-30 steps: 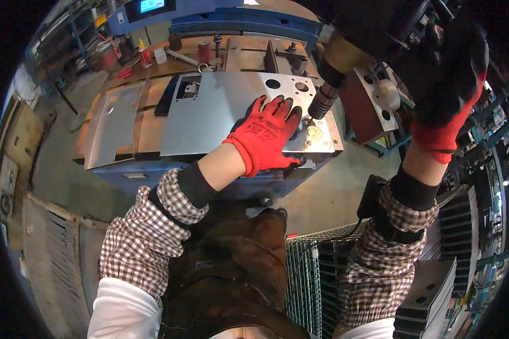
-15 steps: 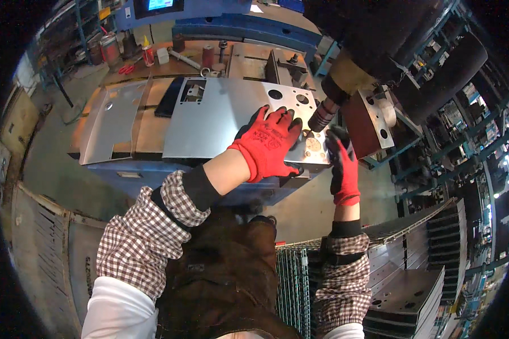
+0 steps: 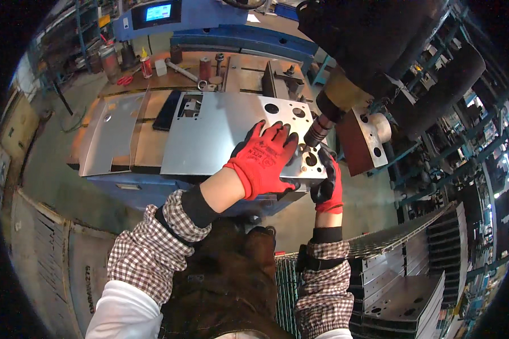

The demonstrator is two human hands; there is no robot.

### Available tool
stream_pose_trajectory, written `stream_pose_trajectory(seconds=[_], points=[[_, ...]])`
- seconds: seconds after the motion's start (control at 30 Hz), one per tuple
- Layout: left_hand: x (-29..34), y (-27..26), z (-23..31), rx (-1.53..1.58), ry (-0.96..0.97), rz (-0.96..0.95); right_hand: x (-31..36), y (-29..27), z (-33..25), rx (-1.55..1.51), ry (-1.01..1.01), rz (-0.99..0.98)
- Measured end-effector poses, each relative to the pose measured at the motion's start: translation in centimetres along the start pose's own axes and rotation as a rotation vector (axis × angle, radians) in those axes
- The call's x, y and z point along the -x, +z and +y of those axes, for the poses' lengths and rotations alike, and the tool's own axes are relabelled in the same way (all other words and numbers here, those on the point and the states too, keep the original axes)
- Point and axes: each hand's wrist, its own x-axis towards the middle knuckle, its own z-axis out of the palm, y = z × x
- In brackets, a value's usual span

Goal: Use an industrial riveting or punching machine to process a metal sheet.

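Observation:
A flat sheet metal panel (image 3: 209, 133) with round holes at its right end lies across the worktable. My left hand (image 3: 263, 158), in a red glove with dark fingertips, rests on it with fingers stretched out and the thumb near the front edge. At the panel's right end, my right hand (image 3: 329, 183), gloved alike, closes around the edge; part of its fingers is hidden. Between the hands, a large hole (image 3: 311, 159) ringed by smaller ones shows dark. A dark cylindrical tool head (image 3: 318, 131) slants down from the machine just beyond this hole.
Left of the panel lies another bent metal sheet (image 3: 110, 133). Red scissors (image 3: 125, 80), a red bottle (image 3: 146, 65) and a wrench (image 3: 182, 70) lie farther back. The machine's dark arm (image 3: 367, 45) overhangs the right. A wire cart with metal parts (image 3: 404, 302) stands lower right.
My right hand has moved left and nearer, onto the panel's right edge. The large hole looked tan before and is dark now. My left hand stays on the panel; the view has shifted slightly.

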Motion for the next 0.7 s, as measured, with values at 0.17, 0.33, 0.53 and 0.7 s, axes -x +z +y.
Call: stream_pose_trajectory(seconds=[0.17, 0.33, 0.53, 0.7], points=[[0.1, 0.2, -0.1, 0.001, 0.007, 0.011, -0.1, -0.4, 1.0, 0.050, -0.043, 0.106], [0.1, 0.2, -0.1, -0.009, 0.006, -0.001, -0.2, -1.1, 0.9, -0.089, 0.038, 0.034], [0.1, 0.2, -0.1, -0.022, 0.004, -0.020, -0.8, -2.0, 1.7, -0.055, 0.021, 0.052], [-0.1, -0.2, 0.1, -0.035, 0.002, -0.032, -1.2, -2.4, 1.8, -0.118, 0.054, 0.043]])
